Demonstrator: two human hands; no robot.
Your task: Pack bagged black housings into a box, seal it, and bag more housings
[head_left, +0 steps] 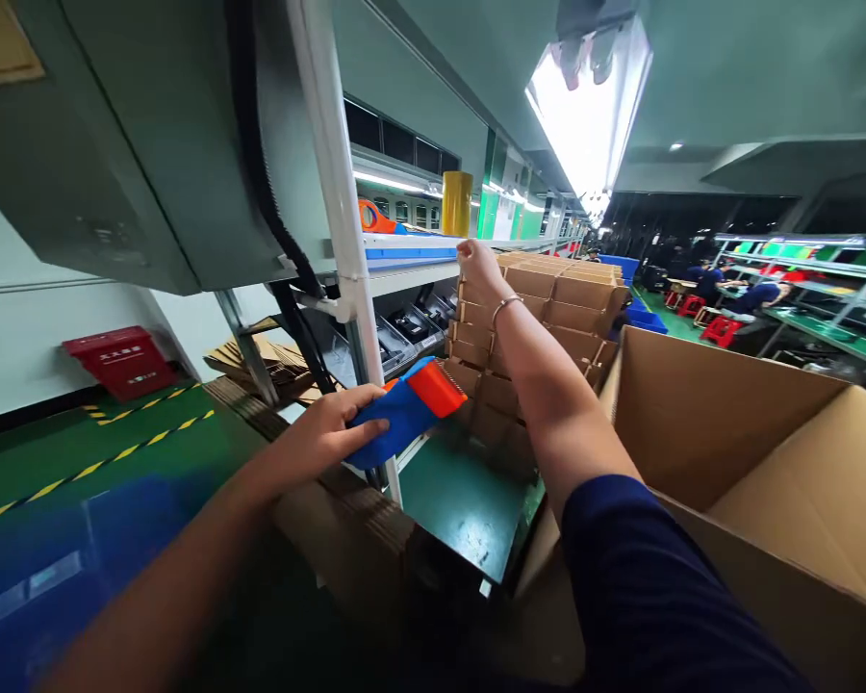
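My left hand (330,430) grips a blue and orange tape dispenser (406,409) low over the green work surface (462,500). My right hand (478,269) is raised with its fingers curled, up against the top edge of a stack of small brown cardboard boxes (548,298). What the fingers hold is hidden. A thin bracelet (503,306) circles that wrist. A large open cardboard carton (736,433) stands just right of my right arm.
A white metal post (339,221) rises between my hands. The shelf behind it carries a yellow tape roll (457,203) and an orange dispenser (373,218). Flattened cardboard (260,361) lies at the left, near a red box (119,361). People sit at benches far right (722,289).
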